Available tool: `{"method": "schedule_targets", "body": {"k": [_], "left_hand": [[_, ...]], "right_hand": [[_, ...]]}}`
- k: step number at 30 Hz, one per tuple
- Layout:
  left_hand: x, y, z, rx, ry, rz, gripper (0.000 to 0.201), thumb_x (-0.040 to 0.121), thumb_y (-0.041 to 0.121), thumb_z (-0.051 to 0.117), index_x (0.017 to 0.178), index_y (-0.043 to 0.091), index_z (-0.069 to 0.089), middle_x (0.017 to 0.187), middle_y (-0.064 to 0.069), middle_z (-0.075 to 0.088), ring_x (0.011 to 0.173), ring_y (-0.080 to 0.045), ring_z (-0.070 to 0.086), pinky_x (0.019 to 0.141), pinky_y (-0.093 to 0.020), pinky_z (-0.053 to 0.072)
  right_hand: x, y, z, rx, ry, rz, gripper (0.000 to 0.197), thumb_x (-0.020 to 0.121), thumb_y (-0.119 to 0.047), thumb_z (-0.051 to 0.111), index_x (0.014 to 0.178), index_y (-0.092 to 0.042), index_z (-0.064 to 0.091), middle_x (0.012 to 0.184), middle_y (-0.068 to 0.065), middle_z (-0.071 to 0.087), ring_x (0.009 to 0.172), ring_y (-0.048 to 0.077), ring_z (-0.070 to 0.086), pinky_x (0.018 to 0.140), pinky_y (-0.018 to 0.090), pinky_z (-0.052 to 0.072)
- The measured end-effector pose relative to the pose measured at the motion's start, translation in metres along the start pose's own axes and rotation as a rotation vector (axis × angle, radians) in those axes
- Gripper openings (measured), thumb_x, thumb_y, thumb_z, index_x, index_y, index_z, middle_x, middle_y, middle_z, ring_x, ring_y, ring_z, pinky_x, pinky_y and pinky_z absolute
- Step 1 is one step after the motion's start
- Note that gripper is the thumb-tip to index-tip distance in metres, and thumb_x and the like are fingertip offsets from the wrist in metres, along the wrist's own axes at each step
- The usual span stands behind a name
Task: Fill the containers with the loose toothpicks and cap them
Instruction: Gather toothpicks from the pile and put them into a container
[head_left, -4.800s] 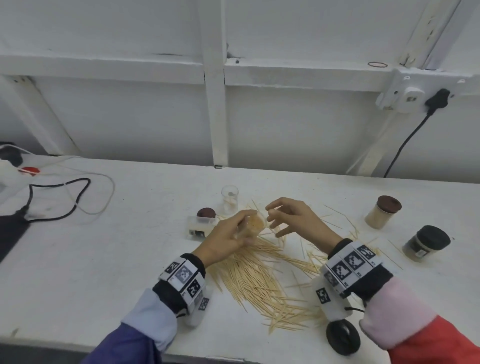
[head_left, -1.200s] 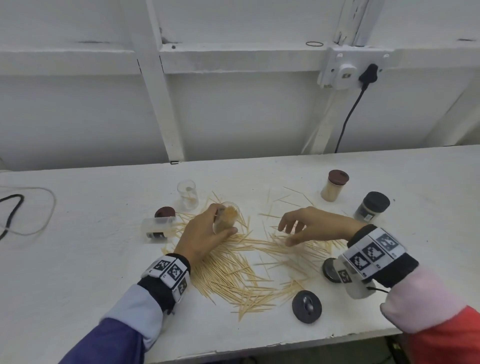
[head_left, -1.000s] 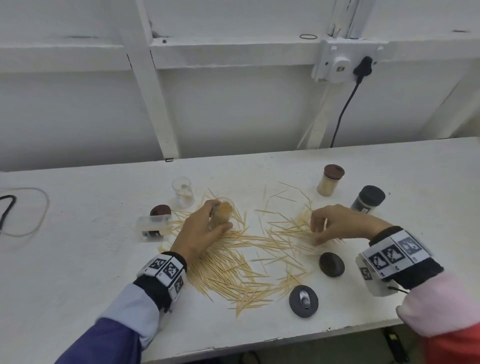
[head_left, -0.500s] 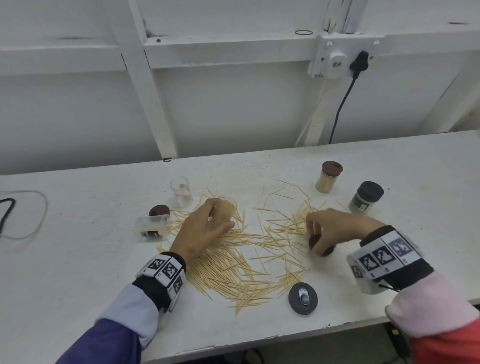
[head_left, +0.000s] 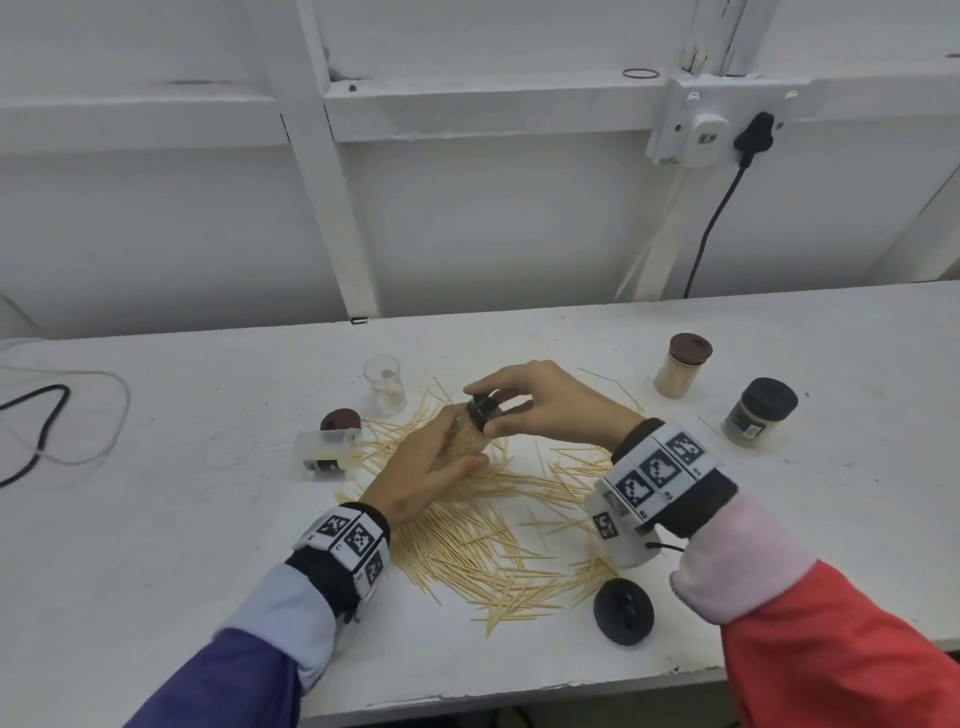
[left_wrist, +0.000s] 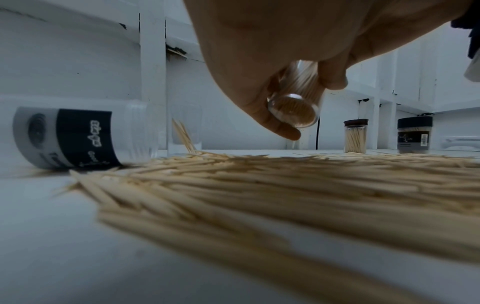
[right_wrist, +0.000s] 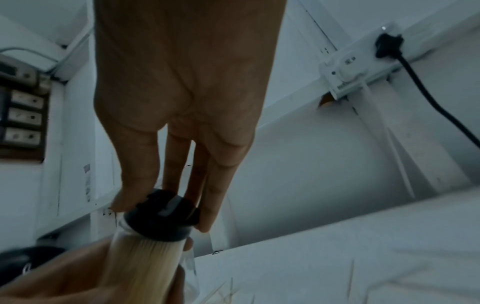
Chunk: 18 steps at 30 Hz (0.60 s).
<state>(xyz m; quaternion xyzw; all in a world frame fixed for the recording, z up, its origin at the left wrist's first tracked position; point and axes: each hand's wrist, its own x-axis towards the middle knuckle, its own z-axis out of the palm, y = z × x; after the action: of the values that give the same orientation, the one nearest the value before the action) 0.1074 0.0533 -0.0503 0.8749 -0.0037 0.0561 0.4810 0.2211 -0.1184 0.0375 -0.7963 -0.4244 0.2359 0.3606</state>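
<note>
At about 9 o'clock from the hands, a labelled jar (head_left: 323, 451) lies on its side with its mouth open, and a brown lid (head_left: 340, 419) sits just behind it. A small clear cup (head_left: 385, 383) stands at about 11 o'clock with only a few sticks in it. These ones still need filling.

In the middle, the left hand (head_left: 423, 465) wraps its fingers round a clear full jar (left_wrist: 296, 107). It holds the jar tipped toward the right hand, lifted off the table, likely so the top is easy to reach.

The right hand (head_left: 550, 402) pinches a black cap (head_left: 483, 410) with fingers and thumb. The cap sits on the mouth of the jar, likely to be pushed or turned on.

Under both hands the loose toothpicks (head_left: 483, 530) lie spread on the white table (head_left: 156, 545). A black lid (head_left: 622, 610) waits at about 5 o'clock.

At about 2 o'clock stand a brown-capped jar (head_left: 680, 366) and a black-capped jar (head_left: 759, 413), both full and closed.
</note>
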Motion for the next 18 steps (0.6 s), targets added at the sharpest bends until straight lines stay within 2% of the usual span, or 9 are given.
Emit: {"method": "schedule_targets", "body": {"k": [4, 7, 9, 12, 15, 18], "left_hand": [[0.000, 0.003, 0.002, 0.013, -0.011, 0.006, 0.042, 0.089, 0.048, 0.059, 0.126, 0.034, 0.046, 0.104, 0.033, 0.059, 0.097, 0.006, 0.056, 0.079, -0.014, 0.041], [0.001, 0.004, 0.003, 0.010, 0.007, 0.015, 0.029, 0.089, 0.042, 0.059, 0.113, 0.038, 0.044, 0.093, 0.041, 0.055, 0.086, 0.012, 0.054, 0.071, -0.007, 0.038], [0.000, 0.006, 0.002, 0.018, 0.023, 0.019, 0.024, 0.088, 0.041, 0.060, 0.106, 0.039, 0.043, 0.087, 0.042, 0.053, 0.081, 0.014, 0.051, 0.068, -0.005, 0.037], [-0.001, 0.006, 0.002, 0.028, 0.055, 0.040, 0.021, 0.086, 0.052, 0.058, 0.100, 0.046, 0.043, 0.083, 0.037, 0.051, 0.075, 0.007, 0.050, 0.064, -0.007, 0.036], [-0.001, 0.004, 0.002, 0.022, 0.066, 0.065, 0.020, 0.087, 0.056, 0.057, 0.099, 0.045, 0.045, 0.083, 0.028, 0.054, 0.074, 0.002, 0.050, 0.066, -0.011, 0.037], [0.001, 0.003, 0.004, 0.008, 0.073, 0.060, 0.026, 0.086, 0.058, 0.058, 0.104, 0.042, 0.048, 0.083, 0.022, 0.054, 0.074, -0.001, 0.052, 0.067, -0.014, 0.039]], "right_hand": [[0.004, -0.002, 0.000, -0.121, -0.052, -0.048, 0.049, 0.082, -0.011, 0.075, 0.128, -0.016, 0.063, 0.124, 0.000, 0.063, 0.112, 0.010, 0.058, 0.099, 0.027, 0.050], [0.007, -0.003, 0.003, -0.164, -0.047, -0.026, 0.049, 0.084, -0.011, 0.073, 0.130, -0.020, 0.062, 0.125, -0.001, 0.064, 0.112, 0.010, 0.058, 0.100, 0.031, 0.049], [0.009, -0.004, 0.008, -0.203, -0.031, -0.014, 0.048, 0.085, -0.015, 0.071, 0.132, -0.022, 0.060, 0.126, -0.001, 0.064, 0.112, 0.013, 0.059, 0.099, 0.035, 0.049], [0.010, -0.006, 0.015, -0.254, 0.013, -0.005, 0.047, 0.090, -0.021, 0.065, 0.137, -0.021, 0.056, 0.128, 0.000, 0.063, 0.115, 0.017, 0.058, 0.098, 0.036, 0.048], [0.008, -0.004, 0.022, -0.241, 0.074, -0.025, 0.048, 0.091, -0.027, 0.064, 0.137, -0.021, 0.055, 0.127, 0.000, 0.063, 0.114, 0.017, 0.056, 0.098, 0.032, 0.046], [0.006, 0.003, 0.026, -0.189, 0.121, -0.061, 0.051, 0.083, -0.033, 0.073, 0.131, -0.024, 0.058, 0.118, -0.002, 0.062, 0.105, 0.012, 0.055, 0.089, 0.024, 0.045]]}}
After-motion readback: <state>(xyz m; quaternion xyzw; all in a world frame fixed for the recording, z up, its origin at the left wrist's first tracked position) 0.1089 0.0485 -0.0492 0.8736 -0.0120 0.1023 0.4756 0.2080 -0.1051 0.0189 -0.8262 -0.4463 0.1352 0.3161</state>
